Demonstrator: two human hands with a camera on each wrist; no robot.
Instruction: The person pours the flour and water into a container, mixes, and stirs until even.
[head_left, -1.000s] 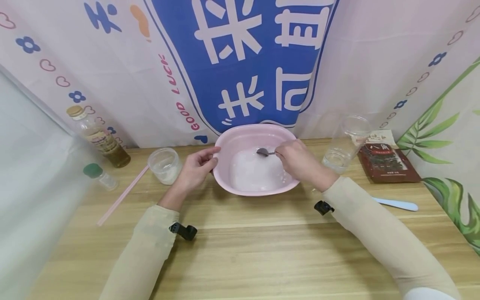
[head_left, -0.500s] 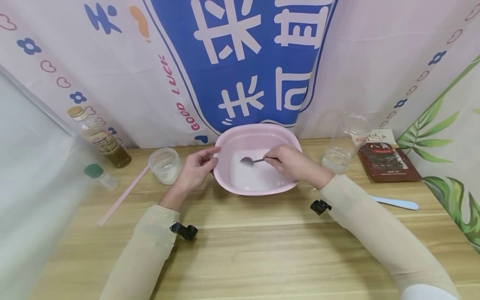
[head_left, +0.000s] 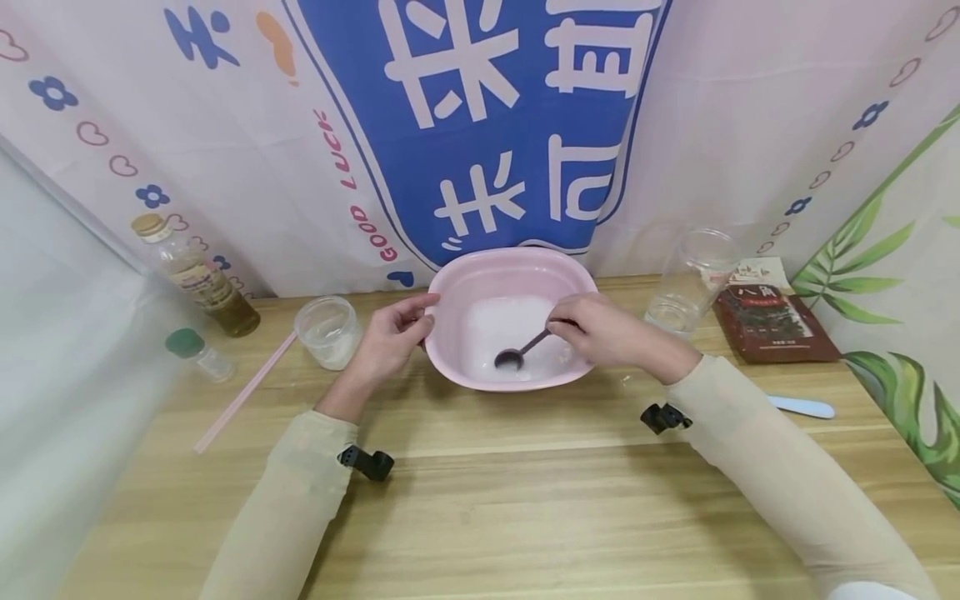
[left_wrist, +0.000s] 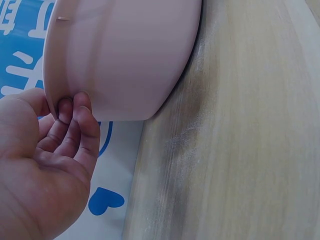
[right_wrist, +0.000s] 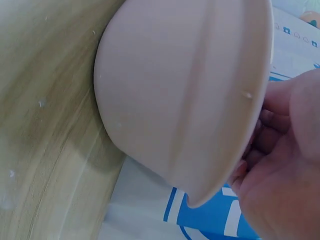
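Pink basin sits with left hand pinching its rim; right hand grips a spoon; table extends in front.

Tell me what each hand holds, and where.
Left hand: the pink basin, by its rim at the left end. Right hand: the spoon, by its handle.

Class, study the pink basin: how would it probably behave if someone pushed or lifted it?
The pink basin looks like moulded plastic, so it is probably stiff and fairly light for its size. Its wide base, flat on the table, suggests sliding rather than tipping. The white contents may shift if it is jolted.
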